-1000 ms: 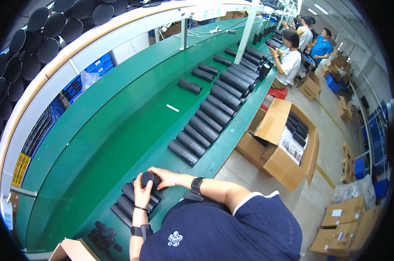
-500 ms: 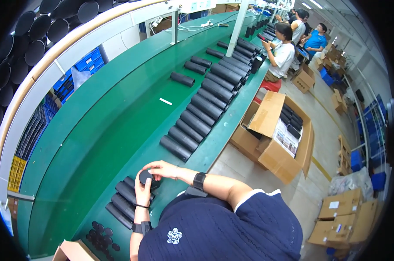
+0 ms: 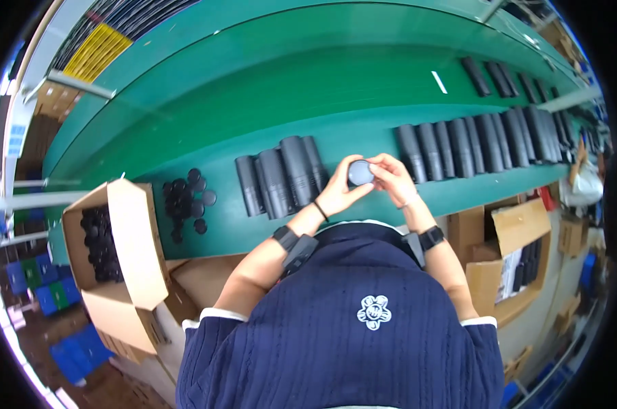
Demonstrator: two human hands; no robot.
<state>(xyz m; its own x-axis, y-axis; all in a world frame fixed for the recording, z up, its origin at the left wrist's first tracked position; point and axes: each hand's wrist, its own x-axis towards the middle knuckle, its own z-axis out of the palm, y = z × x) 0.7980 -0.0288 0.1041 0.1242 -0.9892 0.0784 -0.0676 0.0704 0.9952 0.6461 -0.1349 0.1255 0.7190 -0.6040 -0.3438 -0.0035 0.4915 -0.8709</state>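
Between my two hands, over the near side of the green bench, is a round black cap [image 3: 361,173], its flat face up. My left hand [image 3: 336,195] curls round it from the left, thumb along the near edge. From the right, my right hand [image 3: 394,181] pinches its rim with thumb and fingertips. Whether a tube stands beneath the cap is hidden by my hands. Left of my hands lies a small group of black tubes [image 3: 274,183] side by side. Farther left, several loose black caps [image 3: 180,198] are scattered on the bench.
A long row of black tubes [image 3: 464,146] runs along the bench to the right. At the left, an open carton [image 3: 141,245] holds many black caps. Another open carton [image 3: 523,225] stands right of my body. A white strip [image 3: 439,82] lies on the green belt [image 3: 363,68].
My view has swung left and down, bringing the carton of caps fully into sight. Both hands still hold the round black cap, which now faces up more squarely.
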